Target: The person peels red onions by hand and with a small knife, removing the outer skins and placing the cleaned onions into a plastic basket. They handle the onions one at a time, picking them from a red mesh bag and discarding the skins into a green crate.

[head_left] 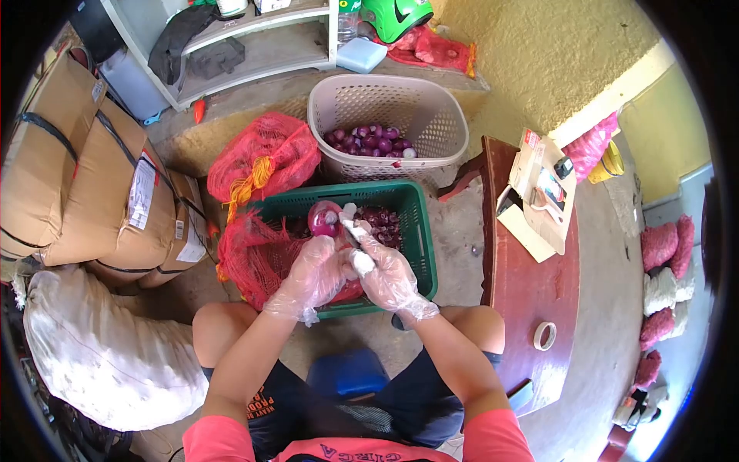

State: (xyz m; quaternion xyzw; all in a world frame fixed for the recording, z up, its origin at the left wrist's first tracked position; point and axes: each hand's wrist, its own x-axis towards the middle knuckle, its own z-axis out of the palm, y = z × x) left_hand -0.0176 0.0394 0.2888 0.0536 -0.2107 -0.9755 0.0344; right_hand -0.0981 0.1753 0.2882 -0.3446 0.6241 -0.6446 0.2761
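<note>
Left hand (315, 271): gloved, holding a purple onion (324, 219)
Right hand (386, 273): gloved, fingers curled; cannot tell its grip
Onion: over the green crate (422, 246)
Far basket (431, 115): holds more onions (373, 142)

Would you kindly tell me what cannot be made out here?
Head view:
Floor of the green rectangular plastic crate: under red mesh netting and dark purple pieces.
Any tool in the plastic-gloved right hand: behind the hand itself.
Fine print on the white paper labels: too small.
</note>
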